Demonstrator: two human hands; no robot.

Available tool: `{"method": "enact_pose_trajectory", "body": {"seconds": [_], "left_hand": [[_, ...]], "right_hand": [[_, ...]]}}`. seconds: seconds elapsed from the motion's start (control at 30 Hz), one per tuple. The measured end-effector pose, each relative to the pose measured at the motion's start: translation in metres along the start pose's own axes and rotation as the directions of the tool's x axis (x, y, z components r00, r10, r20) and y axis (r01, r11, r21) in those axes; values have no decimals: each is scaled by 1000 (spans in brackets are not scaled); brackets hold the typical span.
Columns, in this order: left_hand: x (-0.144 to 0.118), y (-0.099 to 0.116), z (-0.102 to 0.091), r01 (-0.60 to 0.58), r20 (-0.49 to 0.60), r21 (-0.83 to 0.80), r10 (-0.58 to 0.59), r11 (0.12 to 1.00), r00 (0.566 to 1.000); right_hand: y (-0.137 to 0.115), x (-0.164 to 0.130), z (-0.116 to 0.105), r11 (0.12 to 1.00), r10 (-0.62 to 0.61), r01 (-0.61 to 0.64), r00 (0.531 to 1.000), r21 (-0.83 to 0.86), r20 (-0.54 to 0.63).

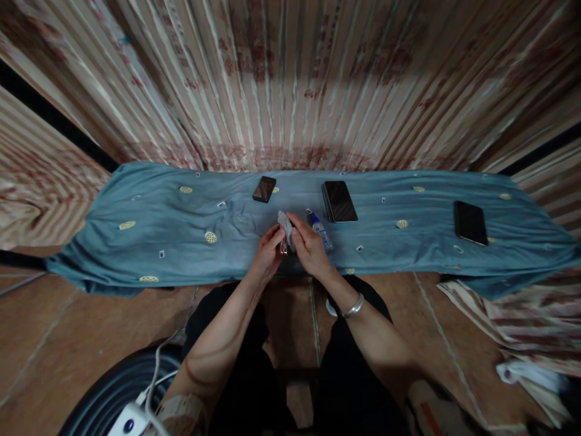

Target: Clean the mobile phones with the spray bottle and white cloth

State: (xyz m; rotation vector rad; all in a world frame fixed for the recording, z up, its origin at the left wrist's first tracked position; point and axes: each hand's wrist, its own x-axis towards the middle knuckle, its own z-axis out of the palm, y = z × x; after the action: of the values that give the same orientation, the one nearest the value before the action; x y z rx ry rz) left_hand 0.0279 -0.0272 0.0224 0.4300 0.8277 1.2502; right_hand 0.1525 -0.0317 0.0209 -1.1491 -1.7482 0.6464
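Observation:
My left hand [267, 253] is closed around a small, shiny, reddish-brown object [284, 246], mostly hidden by fingers and cloth; its kind is unclear. A crumpled grey cloth [285, 221] lies over the top of it. With fingers bent, my right hand [310, 244] pinches this cloth against the object. Just right of that hand lies a clear bottle with a blue cap and blue label [320, 231]. Both hands are close together above the front part of the blue-green cloth-covered surface [236, 254].
A small dark box-like object [264, 189] lies behind my hands. Farther right are a black flat device [340, 201] and another black rectangular device [471, 223]. A patterned curtain [281, 109] hangs behind. At lower left, a white power strip [129, 421] rests on a black round ribbed object [102, 393].

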Motion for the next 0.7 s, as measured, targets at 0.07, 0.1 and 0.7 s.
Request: {"method": "enact_pose_trajectory", "body": {"seconds": [0.07, 0.1, 0.7], "left_hand": [[-2, -1, 3, 15, 13, 16, -15, 1000, 1000], [-3, -1, 4, 22, 19, 23, -23, 999, 1000], [0, 9, 1, 26, -20, -106, -28, 994, 999]], "right_hand": [[2, 2, -5, 1000, 22, -22, 1000, 12, 2], [3, 3, -7, 999, 32, -32, 999, 19, 5], [30, 2, 15, 982, 179, -175, 983, 71, -52]]}}
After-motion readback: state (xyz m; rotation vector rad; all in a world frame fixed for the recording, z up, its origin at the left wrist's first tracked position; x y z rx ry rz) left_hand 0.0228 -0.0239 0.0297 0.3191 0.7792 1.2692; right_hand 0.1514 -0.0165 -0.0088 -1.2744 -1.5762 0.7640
